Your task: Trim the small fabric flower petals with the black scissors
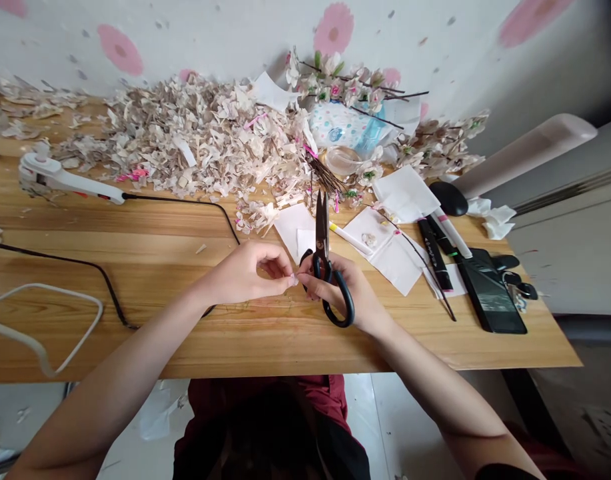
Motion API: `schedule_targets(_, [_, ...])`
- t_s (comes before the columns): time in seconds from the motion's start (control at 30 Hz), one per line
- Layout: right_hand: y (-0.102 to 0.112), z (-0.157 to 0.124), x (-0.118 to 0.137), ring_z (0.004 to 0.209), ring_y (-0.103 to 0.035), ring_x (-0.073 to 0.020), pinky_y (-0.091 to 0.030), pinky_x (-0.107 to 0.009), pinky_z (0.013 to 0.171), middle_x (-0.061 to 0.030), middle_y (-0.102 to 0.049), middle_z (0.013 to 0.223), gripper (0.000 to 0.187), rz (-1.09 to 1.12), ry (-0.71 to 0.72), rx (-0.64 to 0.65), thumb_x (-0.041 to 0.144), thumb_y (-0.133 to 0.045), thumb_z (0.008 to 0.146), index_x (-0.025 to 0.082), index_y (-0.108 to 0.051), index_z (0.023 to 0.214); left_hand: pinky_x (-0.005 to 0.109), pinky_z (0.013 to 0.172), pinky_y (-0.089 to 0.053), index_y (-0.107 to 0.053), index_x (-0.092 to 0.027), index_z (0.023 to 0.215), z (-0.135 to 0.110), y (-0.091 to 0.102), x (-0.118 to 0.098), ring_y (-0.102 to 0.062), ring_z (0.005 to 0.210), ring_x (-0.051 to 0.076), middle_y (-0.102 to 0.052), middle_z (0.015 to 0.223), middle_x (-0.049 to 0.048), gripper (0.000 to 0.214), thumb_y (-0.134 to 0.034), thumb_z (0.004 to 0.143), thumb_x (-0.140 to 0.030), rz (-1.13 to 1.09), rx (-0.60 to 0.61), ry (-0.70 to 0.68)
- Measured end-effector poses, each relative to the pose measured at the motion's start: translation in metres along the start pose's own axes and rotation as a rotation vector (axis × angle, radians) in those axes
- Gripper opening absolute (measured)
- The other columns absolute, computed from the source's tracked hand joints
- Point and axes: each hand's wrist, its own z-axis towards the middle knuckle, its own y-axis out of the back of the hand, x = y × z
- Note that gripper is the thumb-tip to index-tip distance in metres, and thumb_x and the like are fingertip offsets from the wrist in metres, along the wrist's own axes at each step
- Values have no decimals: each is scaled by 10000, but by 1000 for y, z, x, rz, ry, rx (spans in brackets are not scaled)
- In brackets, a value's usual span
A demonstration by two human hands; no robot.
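left hand (242, 275): fingers pinched together on a tiny pale bit (293, 281) at frame middle, looks light and soft, hold gently | right hand (348, 293): fingers clamped in the loops of stiff black scissors (322, 223), hold there

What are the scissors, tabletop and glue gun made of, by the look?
The scissors seem to have glossy, moulded black plastic handles; the dark blades are probably steel, though their finish is hard to tell. The tabletop looks like light wood, with visible grain and a soft sheen suggesting a sealed surface. The glue gun looks like smooth white moulded plastic.
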Motion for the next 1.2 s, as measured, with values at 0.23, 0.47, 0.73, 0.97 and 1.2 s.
schedule_targets(0.23, [-2,0,-3,557,-474,-92,-398,-223,528,34,-531,657,316,-12,-7,-29,438,-714,777,163,-563,814,254,662,-522,-608,-151,731,0,-1,-6,-643,676,136,-687,722,24,109,-687,739,-226,-88,-4,56])
schedule_targets(0.47, [-2,1,-4,570,-476,-91,-393,-219,534,25,-540,680,326,15,-16,-26,435,-743,744,155,-587,801,232,649,-524,-622,-147,739,1,-1,-2,-654,681,129,-701,735,17,116,-710,727,-223,-112,20,58])
schedule_targets(0.73, [-3,1,-5,538,-445,-80,-360,-211,512,50,-494,624,298,22,44,-48,426,-717,785,168,-568,768,217,633,-515,-660,-142,767,1,-4,1,-656,668,122,-714,741,12,132,-728,729,-248,-190,3,98])
schedule_targets(0.97, [-2,1,-2,543,-500,-91,-424,-220,522,39,-526,653,319,76,24,-51,453,-735,771,172,-584,776,210,619,-518,-690,-144,754,2,-6,-1,-660,627,116,-717,679,6,85,-727,744,-219,-272,-47,113])
schedule_targets(1.2, [-3,-1,-21,560,-507,-124,-472,-283,568,1,-504,720,572,185,154,120,750,-346,868,199,-500,850,198,661,-520,-703,-150,757,0,-2,-3,-651,648,100,-723,716,7,83,-746,752,-221,-390,-165,69])
